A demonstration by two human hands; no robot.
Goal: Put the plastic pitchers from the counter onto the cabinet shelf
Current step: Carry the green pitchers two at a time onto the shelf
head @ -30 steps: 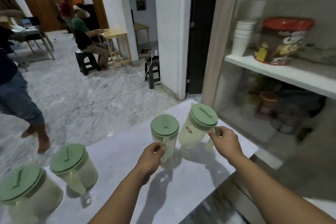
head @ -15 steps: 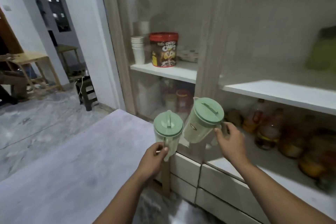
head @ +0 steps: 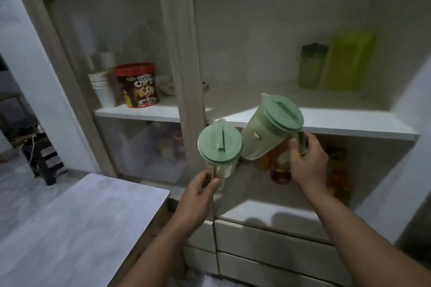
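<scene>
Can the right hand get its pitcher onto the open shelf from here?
Probably yes. The right hand holds its pitcher by the handle at the shelf edge, the shelf's near part looks bare, and the green containers stand far back.

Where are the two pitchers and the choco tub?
Left pitcher (head: 220, 144), head view, on its green lid.
Right pitcher (head: 281, 113), head view, on its green lid.
Choco tub (head: 140, 89), head view, on its brown label.
</scene>
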